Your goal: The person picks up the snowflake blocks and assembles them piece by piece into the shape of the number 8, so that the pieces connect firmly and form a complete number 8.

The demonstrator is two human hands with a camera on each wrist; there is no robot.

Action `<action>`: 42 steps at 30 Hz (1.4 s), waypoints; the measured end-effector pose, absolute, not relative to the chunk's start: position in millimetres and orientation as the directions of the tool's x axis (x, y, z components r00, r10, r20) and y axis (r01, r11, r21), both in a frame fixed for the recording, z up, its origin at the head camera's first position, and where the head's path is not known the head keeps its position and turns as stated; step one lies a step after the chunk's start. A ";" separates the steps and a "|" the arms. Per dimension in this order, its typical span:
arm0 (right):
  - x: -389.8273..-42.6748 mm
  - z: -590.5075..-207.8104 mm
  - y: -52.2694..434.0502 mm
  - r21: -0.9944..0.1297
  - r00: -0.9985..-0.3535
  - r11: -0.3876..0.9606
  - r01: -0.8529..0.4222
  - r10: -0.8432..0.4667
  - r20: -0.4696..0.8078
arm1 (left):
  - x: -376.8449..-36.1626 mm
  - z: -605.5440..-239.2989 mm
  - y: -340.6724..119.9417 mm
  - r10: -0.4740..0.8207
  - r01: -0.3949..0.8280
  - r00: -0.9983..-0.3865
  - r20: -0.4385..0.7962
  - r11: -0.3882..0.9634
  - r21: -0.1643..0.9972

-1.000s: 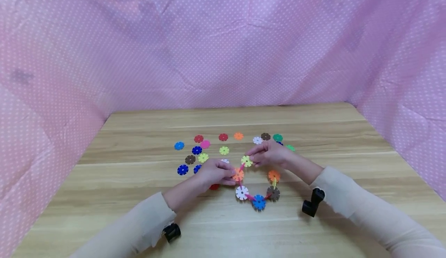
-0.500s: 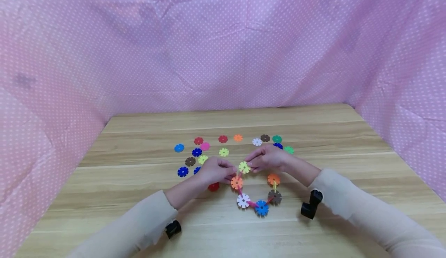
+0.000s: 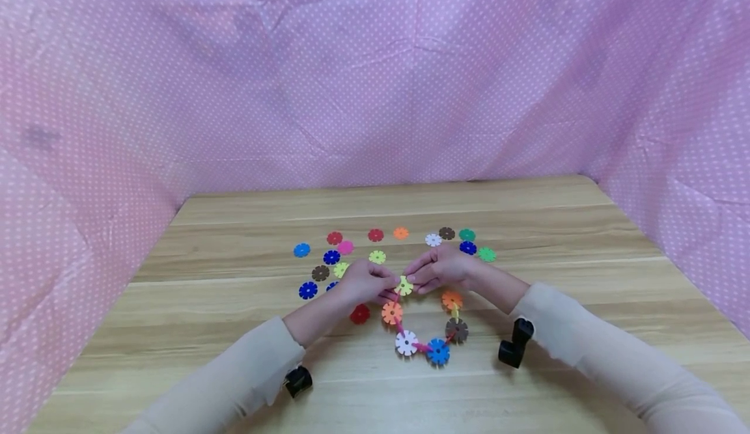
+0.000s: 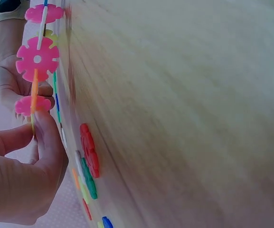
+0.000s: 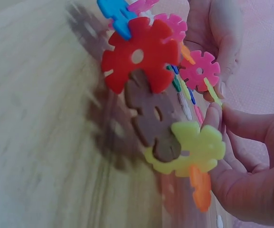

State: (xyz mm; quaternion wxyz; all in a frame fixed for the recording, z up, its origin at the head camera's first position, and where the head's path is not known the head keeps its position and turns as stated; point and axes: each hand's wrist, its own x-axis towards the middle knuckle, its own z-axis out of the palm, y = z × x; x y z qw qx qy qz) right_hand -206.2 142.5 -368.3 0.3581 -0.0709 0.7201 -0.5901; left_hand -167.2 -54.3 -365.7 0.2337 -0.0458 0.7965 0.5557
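While no writing or brand shows anywhere, both hands meet over the wooden bench [image 3: 234,356]: the left hand [image 3: 363,282] and right hand [image 3: 441,269] each pinch the yellow-green disc [image 3: 403,285] at the top of a chain of snowflake discs [image 3: 430,343]. Loose discs [image 3: 331,256] lie just beyond. Pink dotted cloth [image 3: 375,76] walls the bench on three sides.

Both forearms in beige sleeves reach forward, converging at centre. Left hand [image 3: 364,282] knuckles up, fingers curled, thumb and forefinger closed in pinch grip. Right hand [image 3: 441,270] opposite, fingers curled, fingertips [image 3: 412,280] pinching, nearly touching left's. Black camera at each wrist.
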 end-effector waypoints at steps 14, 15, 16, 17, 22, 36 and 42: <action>-207.5 -368.8 145.7 -0.907 -0.721 0.265 0.327 -0.551 -0.421 | -166.5 -362.3 -54.2 0.190 -0.388 -0.864 -0.465 0.337 0.858; -207.6 -368.5 146.7 -0.910 -0.720 0.268 0.317 -0.556 -0.415 | -166.5 -362.7 -54.3 0.189 -0.388 -0.865 -0.466 0.337 0.858; -207.6 -368.0 147.8 -0.911 -0.721 0.272 0.310 -0.558 -0.412 | -166.7 -363.5 -54.5 0.187 -0.387 -0.866 -0.464 0.339 0.857; -207.8 -367.6 149.1 -0.913 -0.725 0.282 0.295 -0.557 -0.406 | -166.8 -364.2 -54.7 0.182 -0.385 -0.868 -0.463 0.342 0.857; -210.0 -365.8 161.7 -0.922 -0.757 0.325 0.210 -0.543 -0.364 | -166.8 -367.0 -55.7 0.151 -0.352 -0.889 -0.433 0.381 0.855; -215.1 -358.3 214.8 -0.882 -0.854 0.454 0.124 -0.404 -0.328 | -165.6 -366.5 -56.9 0.124 -0.306 -0.918 -0.377 0.381 0.872; -215.7 -352.7 235.1 -0.752 -0.926 0.654 -0.077 -0.327 -0.190 | -165.5 -367.0 -57.7 0.120 -0.310 -0.916 -0.382 0.393 0.866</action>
